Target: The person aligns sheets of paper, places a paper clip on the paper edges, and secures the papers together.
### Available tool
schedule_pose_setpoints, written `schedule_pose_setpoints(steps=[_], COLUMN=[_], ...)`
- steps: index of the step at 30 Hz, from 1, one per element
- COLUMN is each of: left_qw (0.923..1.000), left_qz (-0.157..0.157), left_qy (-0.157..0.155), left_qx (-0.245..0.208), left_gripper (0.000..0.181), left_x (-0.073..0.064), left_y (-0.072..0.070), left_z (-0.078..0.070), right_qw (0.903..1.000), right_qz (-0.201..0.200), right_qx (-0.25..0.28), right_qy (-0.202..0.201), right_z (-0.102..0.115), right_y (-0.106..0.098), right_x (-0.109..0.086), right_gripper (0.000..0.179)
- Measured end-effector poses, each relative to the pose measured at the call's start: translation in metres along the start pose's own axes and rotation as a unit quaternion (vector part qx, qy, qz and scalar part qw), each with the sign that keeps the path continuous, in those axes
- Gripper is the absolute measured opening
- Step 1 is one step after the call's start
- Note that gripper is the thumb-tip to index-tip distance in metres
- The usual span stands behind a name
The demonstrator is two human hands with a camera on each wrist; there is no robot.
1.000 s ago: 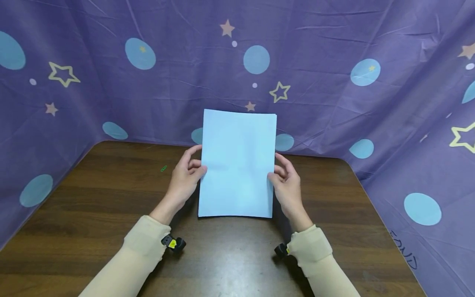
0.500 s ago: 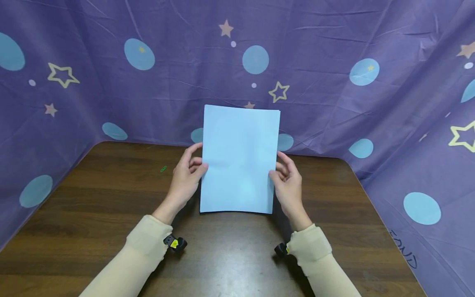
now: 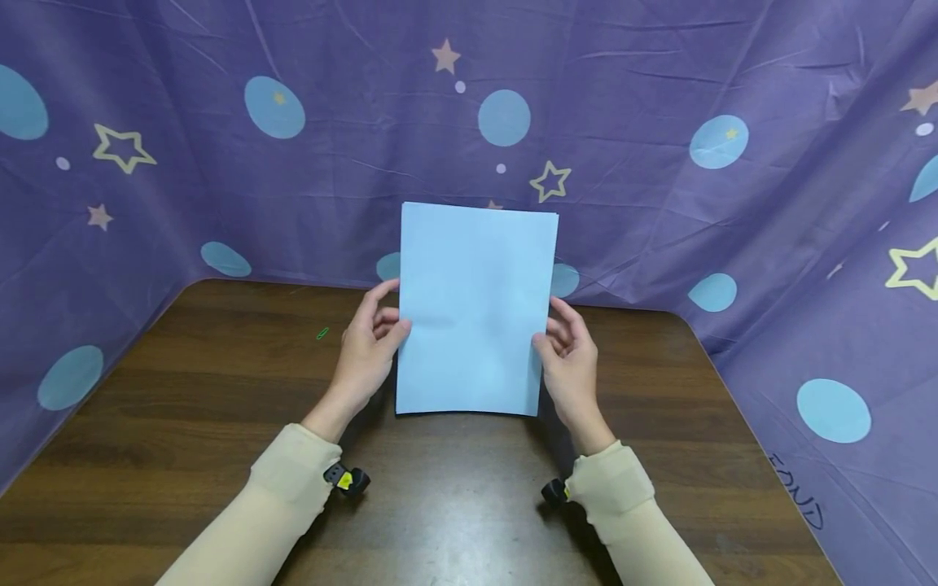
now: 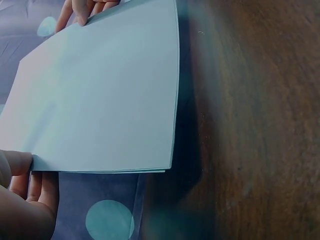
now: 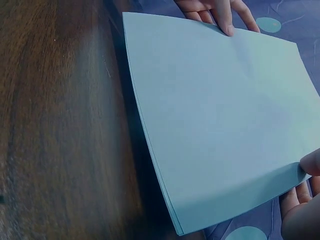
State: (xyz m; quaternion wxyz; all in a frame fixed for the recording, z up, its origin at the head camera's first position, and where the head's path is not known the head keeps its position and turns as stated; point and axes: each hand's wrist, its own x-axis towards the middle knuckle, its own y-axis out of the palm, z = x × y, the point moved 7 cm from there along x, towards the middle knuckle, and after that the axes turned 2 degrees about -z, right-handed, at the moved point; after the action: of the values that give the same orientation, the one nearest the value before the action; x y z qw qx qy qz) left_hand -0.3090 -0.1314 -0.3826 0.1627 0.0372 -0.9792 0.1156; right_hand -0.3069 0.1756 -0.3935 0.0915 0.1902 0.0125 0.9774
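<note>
Pinched on both sides! The left hand gripped the paper at its nine-o'clock edge, the right hand at three, holding it over the table, which offered room from the bottom edge toward six; a tiny green clip lay out at nine.

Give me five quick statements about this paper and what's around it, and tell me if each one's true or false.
1. The left hand and right hand grip opposite sides of the light-blue paper. True.
2. The background is plain white. False: it is a purple curtain with circles and stars.
3. A small green item lies on the table, left of the left hand. True.
4. The paper lies flat on the table. False: it is held tilted up.
5. The paper's edges show more than one layer. True.
</note>
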Motion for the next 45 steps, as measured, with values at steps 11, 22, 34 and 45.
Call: schedule_pose_setpoints(steps=[11,22,34,45], left_qw=[0.9997,0.9984,0.996,0.9927], left_qz=[-0.013,-0.026,-0.046,-0.059], left_qy=[0.013,0.048,0.077,0.105], left_qx=[-0.013,-0.012,-0.005,-0.008], left_gripper=[0.06,0.059,0.059,0.056], left_x=[-0.0007,-0.0014,-0.0012,-0.0043], left_y=[0.0004,0.0015,0.0031,0.0033], left_z=[-0.0021,-0.003,-0.0012,-0.0033], right_qw=[0.9994,0.998,0.9967,0.9949], right_qz=[-0.022,-0.031,-0.044,-0.054], right_qx=[0.008,0.021,0.025,0.033], right_qy=[-0.025,-0.051,-0.063,-0.078], right_z=[0.0029,0.0033,0.003,0.0036], right_y=[-0.0001,0.0,-0.0001,0.0008], right_x=[-0.0016,-0.0017,-0.0026,-0.0057], right_gripper=[0.06,0.057,0.06,0.058])
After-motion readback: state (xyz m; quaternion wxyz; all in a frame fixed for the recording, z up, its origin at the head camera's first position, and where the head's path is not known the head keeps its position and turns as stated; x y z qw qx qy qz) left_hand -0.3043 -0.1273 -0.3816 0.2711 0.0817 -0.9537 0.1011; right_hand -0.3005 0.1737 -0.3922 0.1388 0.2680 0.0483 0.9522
